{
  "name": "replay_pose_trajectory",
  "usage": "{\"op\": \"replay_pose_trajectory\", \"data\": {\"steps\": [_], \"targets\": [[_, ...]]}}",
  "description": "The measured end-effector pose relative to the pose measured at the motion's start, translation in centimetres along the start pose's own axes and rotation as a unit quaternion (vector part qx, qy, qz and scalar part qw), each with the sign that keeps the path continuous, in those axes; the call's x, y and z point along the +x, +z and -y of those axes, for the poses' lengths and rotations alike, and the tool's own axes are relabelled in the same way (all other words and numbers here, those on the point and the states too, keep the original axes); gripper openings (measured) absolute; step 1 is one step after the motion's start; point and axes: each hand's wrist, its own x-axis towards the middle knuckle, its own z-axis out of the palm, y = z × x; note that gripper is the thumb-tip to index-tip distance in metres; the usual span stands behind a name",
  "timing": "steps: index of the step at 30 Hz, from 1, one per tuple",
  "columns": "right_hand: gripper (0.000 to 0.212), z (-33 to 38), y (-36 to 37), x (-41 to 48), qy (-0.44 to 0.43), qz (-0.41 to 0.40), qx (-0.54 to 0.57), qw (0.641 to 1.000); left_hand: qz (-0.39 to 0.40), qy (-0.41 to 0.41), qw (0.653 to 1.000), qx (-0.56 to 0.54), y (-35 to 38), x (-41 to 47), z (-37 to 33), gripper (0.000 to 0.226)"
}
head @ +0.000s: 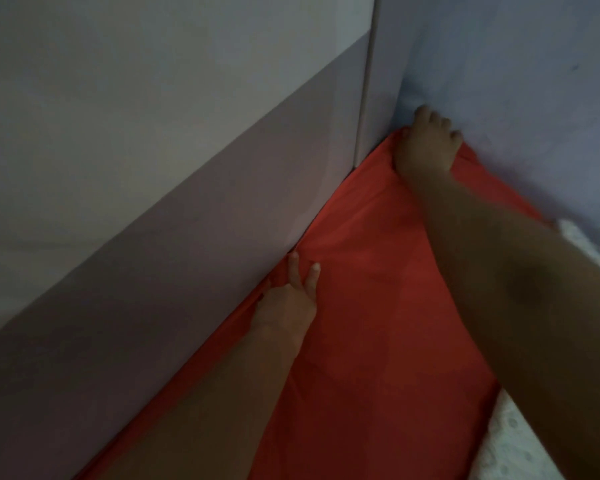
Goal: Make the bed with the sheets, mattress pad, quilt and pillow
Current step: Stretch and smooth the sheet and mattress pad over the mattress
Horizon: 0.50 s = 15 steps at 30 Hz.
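It looked like a bedroom in a home. A red sheet (pixel 378 306) lay spread flat into a corner, tight against a two-tone padded panel (pixel 153 202) on one side and a pale blue wall (pixel 516 81) on the other. White eyelet cloth (pixel 520 445) showed beside it.

red sheet (pixel 378 306): spread flat, few creases, runs into bed's far corner, lt edge down in gap | white eyelet fabric (pixel 520 445): bare along rt edge
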Motion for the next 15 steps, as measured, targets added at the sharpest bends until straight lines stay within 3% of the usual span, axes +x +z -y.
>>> {"op": "replay_pose_trajectory", "data": {"steps": [2, 5, 11, 15], "targets": [[0.038, 1.1, -0.6, -1.6, 0.018, -0.011, -0.009, 1.0, 0.002, 0.009, 1.0, 0.012, 0.0, -0.4, 0.1, 0.078], [0.049, 1.7, 0.7, -3.9, 0.005, 0.1, -0.013, 0.995, 0.009, -0.011, 1.0, 0.012, -0.5, -0.7, 0.1, 0.081], [0.055, 0.9, 2.3, -1.6, 0.0, 0.211, -0.041, 0.977, 0.013, -0.003, 1.0, 0.018, -0.7, -0.8, 0.1, 0.09], [0.055, 0.5, 1.9, -1.9, -0.015, 0.213, -0.009, 0.977, 0.004, 0.006, 1.0, 0.029, -0.4, -0.6, 0.3, 0.096]]}}
